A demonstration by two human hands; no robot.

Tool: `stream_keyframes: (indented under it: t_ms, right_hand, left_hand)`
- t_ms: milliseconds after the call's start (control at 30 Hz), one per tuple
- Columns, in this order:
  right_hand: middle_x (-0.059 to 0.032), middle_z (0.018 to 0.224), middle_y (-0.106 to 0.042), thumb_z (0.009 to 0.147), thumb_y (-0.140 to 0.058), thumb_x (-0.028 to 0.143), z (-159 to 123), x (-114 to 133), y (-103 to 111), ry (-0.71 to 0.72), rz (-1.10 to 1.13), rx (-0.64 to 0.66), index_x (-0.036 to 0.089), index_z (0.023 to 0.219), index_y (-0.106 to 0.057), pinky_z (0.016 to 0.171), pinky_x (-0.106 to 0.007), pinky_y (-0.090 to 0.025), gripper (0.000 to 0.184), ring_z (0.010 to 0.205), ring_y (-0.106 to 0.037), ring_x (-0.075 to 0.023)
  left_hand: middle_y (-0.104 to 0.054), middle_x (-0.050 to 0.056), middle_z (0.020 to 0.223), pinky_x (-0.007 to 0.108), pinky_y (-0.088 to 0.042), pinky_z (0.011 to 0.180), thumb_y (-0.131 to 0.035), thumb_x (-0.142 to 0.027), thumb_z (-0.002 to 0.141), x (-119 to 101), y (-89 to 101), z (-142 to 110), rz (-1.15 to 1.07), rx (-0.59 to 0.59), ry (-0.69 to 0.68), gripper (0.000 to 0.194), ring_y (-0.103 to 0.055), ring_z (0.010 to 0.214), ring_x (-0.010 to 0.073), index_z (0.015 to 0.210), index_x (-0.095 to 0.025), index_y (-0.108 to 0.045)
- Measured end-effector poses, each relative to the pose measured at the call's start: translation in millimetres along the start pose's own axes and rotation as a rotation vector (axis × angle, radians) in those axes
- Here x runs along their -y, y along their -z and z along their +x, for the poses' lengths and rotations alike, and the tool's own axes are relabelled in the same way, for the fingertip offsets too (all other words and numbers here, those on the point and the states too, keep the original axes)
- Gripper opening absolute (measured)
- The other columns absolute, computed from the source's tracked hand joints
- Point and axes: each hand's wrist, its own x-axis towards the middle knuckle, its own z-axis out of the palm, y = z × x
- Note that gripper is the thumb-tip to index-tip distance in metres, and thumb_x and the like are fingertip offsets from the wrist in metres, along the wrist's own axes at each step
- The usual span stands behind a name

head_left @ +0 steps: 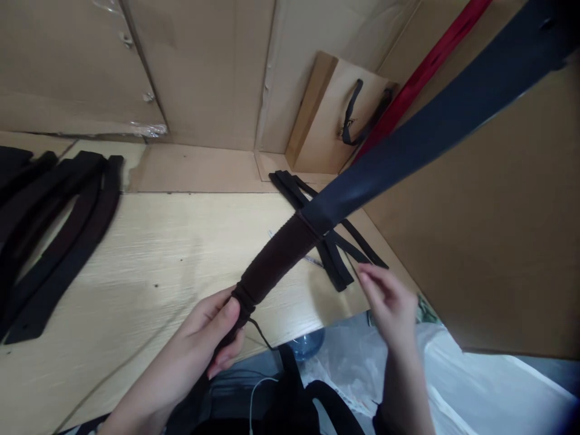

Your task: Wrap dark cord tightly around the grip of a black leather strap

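Observation:
My left hand (pixel 217 332) is wrapped round the lower end of a sword's dark brown handle (pixel 276 257), its thumb pressing on a few turns of cord. The sword's wide, dark blue-grey blade (pixel 389 163) slants up to the far right corner. A loose dark cord end (pixel 260 332) hangs from the handle beside my fingers. To the right, apart from the handle, my right hand (pixel 392 302) is raised with thumb and fingertips pinched together. A faint thin line runs up from those fingertips, but what they hold is too fine to make out.
Several dark curved pieces (pixel 67 241) lie at the left on the pale wooden table (pixel 172 241). Crossed black strips (pixel 333 260) lie under the blade. Cardboard panels (pixel 203 72) stand behind, with a red strip (pixel 421 78) at the right. A blue bottle (pixel 307 344) and plastic sheeting (pixel 475 380) are below the edge.

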Motion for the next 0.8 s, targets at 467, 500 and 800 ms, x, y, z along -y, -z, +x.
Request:
stream_keyframes:
  t_ms: [467, 500, 800]
  right_hand:
    - [-0.0048, 0.107, -0.061, 0.081, -0.067, 0.032, -29, 182, -64, -0.060, 1.024, 0.803, 0.026, 0.123, -0.054, 0.074, -0.031, -0.058, 0.044, 0.091, -0.063, -0.0178]
    - [-0.0042, 0.106, -0.062, 0.080, -0.069, 0.030, -27, 183, -66, -0.067, 1.067, 0.809, 0.026, 0.123, -0.055, 0.077, -0.031, -0.058, 0.045, 0.094, -0.063, -0.0181]
    - [-0.0002, 0.086, -0.071, 0.065, -0.079, 0.013, -10, 181, -88, -0.016, 1.391, 1.168, 0.019, 0.103, -0.067, 0.077, -0.026, -0.058, 0.040, 0.078, -0.069, -0.0121]
  left_hand:
    - [-0.036, -0.009, 0.050, 0.013, -0.023, 0.036, -0.052, -0.059, 0.087, 7, 17.3, -23, -0.021, -0.088, -0.094, 0.042, -0.027, 0.040, 0.0040, 0.090, -0.017, -0.058]
    - [-0.036, -0.009, 0.050, 0.013, -0.023, 0.036, -0.052, -0.059, 0.087, 7, 19.6, -24, -0.023, -0.091, -0.093, 0.042, -0.027, 0.041, 0.0040, 0.091, -0.017, -0.058]
    - [-0.038, -0.009, 0.053, 0.012, -0.025, 0.037, -0.054, -0.056, 0.087, 7, 28.2, -32, -0.032, 0.036, -0.033, 0.050, -0.032, 0.043, 0.0049, 0.121, -0.020, -0.051]
